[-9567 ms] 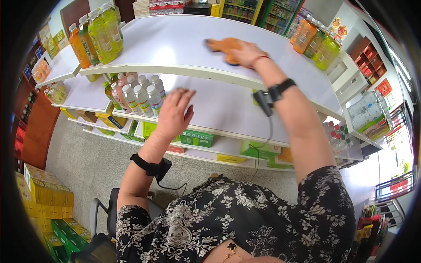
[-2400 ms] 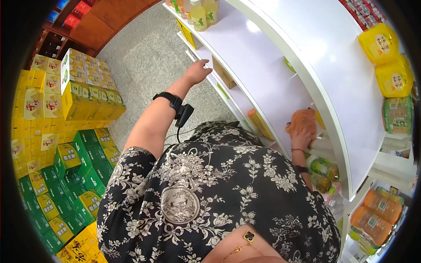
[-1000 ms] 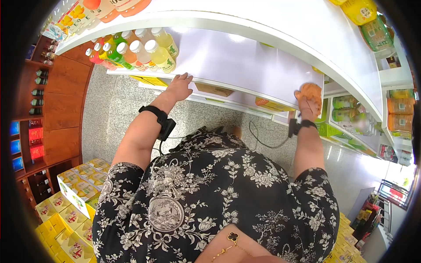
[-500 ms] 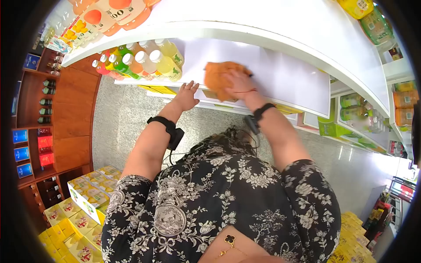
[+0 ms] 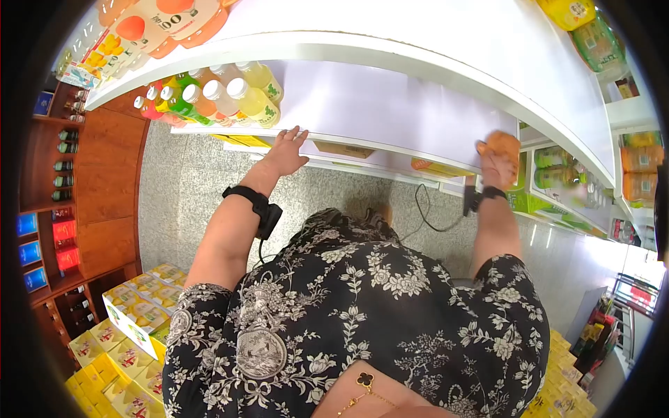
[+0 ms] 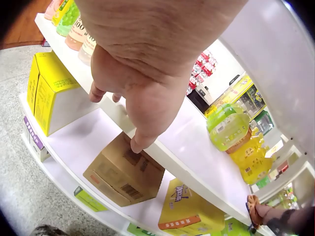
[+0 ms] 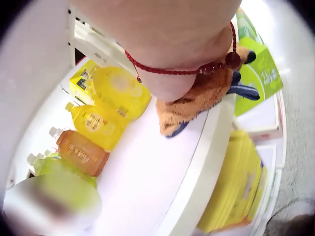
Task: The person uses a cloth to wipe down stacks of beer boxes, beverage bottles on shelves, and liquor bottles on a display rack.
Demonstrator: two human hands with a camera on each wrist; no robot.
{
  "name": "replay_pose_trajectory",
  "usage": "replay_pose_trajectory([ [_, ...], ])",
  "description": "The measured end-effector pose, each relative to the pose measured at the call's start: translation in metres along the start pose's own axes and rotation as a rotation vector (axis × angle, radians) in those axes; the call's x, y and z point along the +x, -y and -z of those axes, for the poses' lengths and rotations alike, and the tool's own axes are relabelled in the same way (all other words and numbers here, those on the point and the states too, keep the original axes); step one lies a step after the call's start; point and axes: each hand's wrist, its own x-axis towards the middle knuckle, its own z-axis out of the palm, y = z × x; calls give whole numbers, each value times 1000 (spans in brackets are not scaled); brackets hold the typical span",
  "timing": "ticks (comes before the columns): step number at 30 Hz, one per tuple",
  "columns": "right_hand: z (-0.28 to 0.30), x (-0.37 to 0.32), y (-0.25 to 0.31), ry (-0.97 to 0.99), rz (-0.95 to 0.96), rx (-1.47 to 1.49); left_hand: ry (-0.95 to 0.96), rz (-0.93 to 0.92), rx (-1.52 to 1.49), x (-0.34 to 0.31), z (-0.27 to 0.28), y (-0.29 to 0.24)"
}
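My right hand [image 5: 496,169] holds an orange cloth [image 5: 503,144] at the right end of the white middle shelf [image 5: 390,111]. The cloth is bunched and bends over the shelf's front edge; dark blue trim shows on it in the right wrist view. Most of the right fingers are hidden by the cloth and the wrist. My left hand [image 5: 283,152] rests at the front edge of the same shelf, fingers extended and holding nothing. In the left wrist view its thumb [image 6: 140,140] hangs over the edge, in front of a brown carton [image 6: 125,169].
Several juice bottles [image 5: 244,101] stand left on the shelf, close to the left hand. Yellow jugs [image 7: 118,93] stand deeper in. A curved upper shelf [image 5: 390,52] overhangs the work. Cartons [image 5: 435,167] fill the level below, and stacked boxes [image 5: 115,359] stand behind on the left.
The right hand, with the cloth, has swept from the shelf's middle to its right end within the last half second. Earlier it wiped the upper shelf. The left hand has barely shifted.
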Motion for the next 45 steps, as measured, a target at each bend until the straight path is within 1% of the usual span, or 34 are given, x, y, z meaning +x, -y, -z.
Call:
replay_pose_trajectory([
  [1,-1,-19,26,-61,25,15,2,-4,6,0,2,-2],
  [3,17,-63,73,-50,406,236,52,16,59,-1,6,-7],
  [4,8,-77,101,-106,697,251,54,14,65,-1,4,-6],
  [5,22,-109,131,124,779,251,20,8,47,0,0,-3],
  [7,34,-176,168,43,1129,331,-16,5,39,2,-7,1],
  [8,50,-207,184,181,1190,219,-9,-13,58,3,-8,2],
  [10,49,-261,196,136,1322,185,4,-27,80,5,-9,3],
  [11,44,-276,196,134,1316,198,32,-3,82,4,-5,0],
  [12,38,-288,195,141,1395,293,64,20,82,3,-3,-3],
  [14,27,-282,196,146,1458,395,65,25,78,4,-3,-3],
  [16,17,-246,190,102,1673,490,65,32,63,6,-6,0],
  [17,65,-225,177,349,1594,191,33,30,36,5,-9,2],
  [18,65,-196,170,387,1539,222,2,27,7,4,-11,2],
  [19,47,-163,150,290,1382,470,3,24,6,2,-11,1],
  [20,6,-117,131,-51,1332,571,-1,42,-15,0,-10,-1],
  [21,40,-91,105,82,1151,431,-5,61,-39,-1,-9,-4],
  [22,31,-51,65,182,1081,740,-3,62,-44,-3,-8,-7],
  [23,-19,-2,37,-53,894,561,10,78,-48,-4,-5,-10],
  [25,2,33,-19,-6,521,183,16,99,-56,-3,-3,-12],
  [26,4,42,-37,11,411,74,16,99,-60,-4,-4,-12],
  [27,-20,63,-52,20,286,160,14,97,-61,-4,-4,-11],
  [28,-15,62,-44,15,287,162,9,96,-63,-2,-3,-11],
  [30,-4,39,-14,16,60,57,8,100,-51,-3,-5,-11],
  [31,-3,27,7,37,42,124,3,101,-52,-2,-5,-11],
  [32,20,3,29,135,68,189,11,105,-54,-2,-5,-12],
  [33,3,-14,51,20,241,192,19,108,-54,-2,-4,-12],
  [34,12,-36,76,133,460,225,15,105,-55,-1,-5,-10],
  [35,48,-79,92,190,761,455,8,96,-42,-1,-8,-8],
  [36,34,-102,117,-81,1102,457,-2,88,-29,0,-10,-7],
  [37,27,-130,141,163,1274,356,-9,86,-32,0,-10,-7],
  [38,35,-165,151,170,1477,382,0,83,-13,0,-10,-7],
  [40,48,-215,147,270,1535,341,-8,67,8,3,-7,-7],
  [44,66,-209,144,207,1643,226,11,22,47,6,-6,-4],
  [45,77,-192,136,535,1625,250,13,32,20,5,-7,-4],
])
